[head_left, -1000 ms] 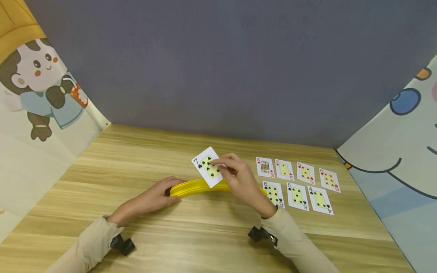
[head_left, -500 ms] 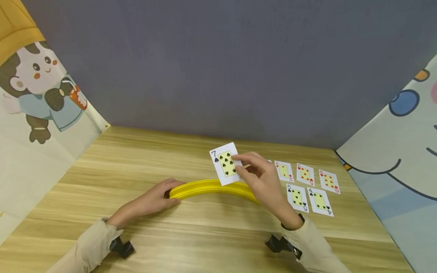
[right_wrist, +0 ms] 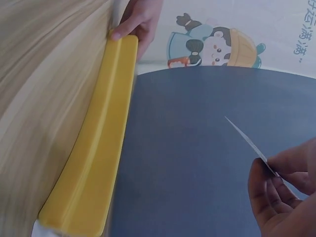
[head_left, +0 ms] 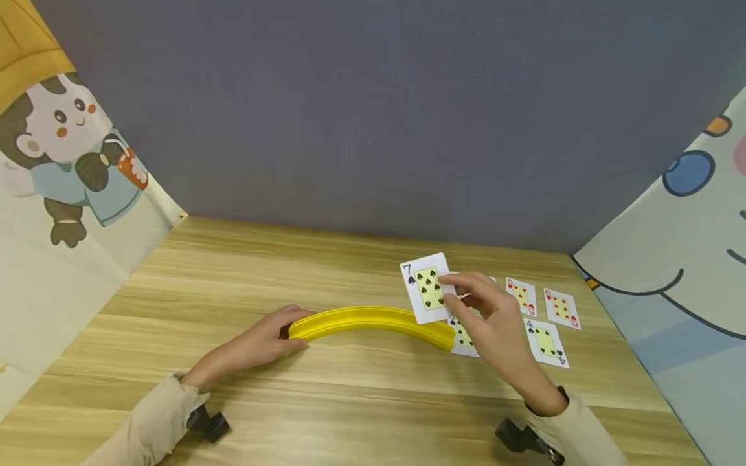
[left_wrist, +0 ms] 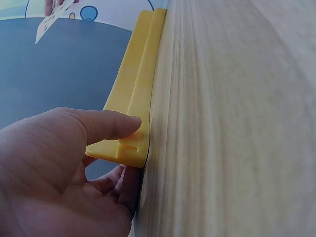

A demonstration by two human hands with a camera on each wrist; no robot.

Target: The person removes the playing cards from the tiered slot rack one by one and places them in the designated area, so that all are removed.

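In the head view, my right hand (head_left: pixel 495 327) pinches a seven of spades (head_left: pixel 428 288) between thumb and fingers. The card is raised over the right end of a curved yellow card holder (head_left: pixel 361 317), its face toward me. My left hand (head_left: pixel 262 340) grips the holder's left end, the thumb (left_wrist: pixel 116 124) on the near side and the other fingers behind it. The holder stands on the table with no card in it. From the right wrist, the seven appears almost edge-on. Partly covered by the held card and holder lies a six of spades (head_left: pixel 464 340).
Face-up cards lie in two rows at the right of the wooden table (head_left: pixel 326 408). The four of spades (head_left: pixel 546 343) and two red cards, one (head_left: pixel 520 296) left of the other (head_left: pixel 562 309), show fully. My right hand hides others. A grey panel (head_left: pixel 373 129) stands behind.
My right hand has carried the seven of spades to the right, from above the holder's middle to above its right end, and the card has turned more upright. My left hand stays put.
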